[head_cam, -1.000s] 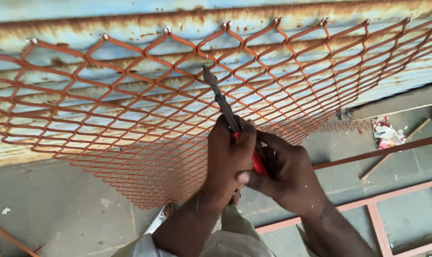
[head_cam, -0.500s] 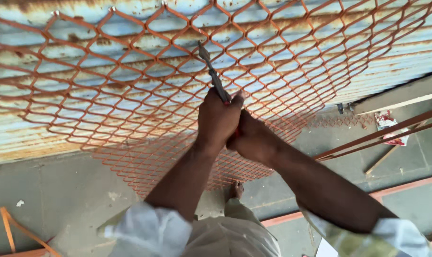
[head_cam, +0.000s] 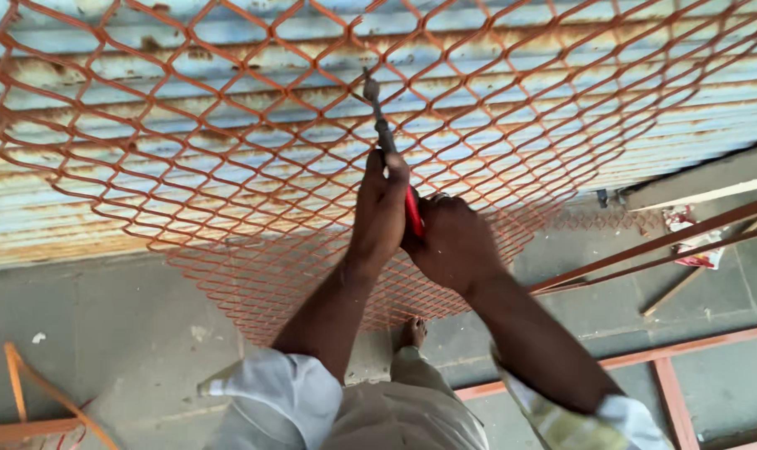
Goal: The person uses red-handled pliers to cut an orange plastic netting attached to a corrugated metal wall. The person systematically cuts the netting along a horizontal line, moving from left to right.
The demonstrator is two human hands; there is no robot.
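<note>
Orange-painted expanded metal mesh sheet with diamond openings stands tilted across the upper view, its edges cut off by the frame; behind it runs a rusty pale-blue corrugated metal shutter; orange metal frame bars lie on the grey floor; red-handled pliers poke up into the mesh, handles mostly hidden; left hand and right hand have fingers clenched around those handles.

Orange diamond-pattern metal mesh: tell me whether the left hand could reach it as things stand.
Probably yes. The left hand grips the red-handled cutting tool right against the orange diamond-pattern metal mesh, beside the right hand; nothing lies between.
</note>
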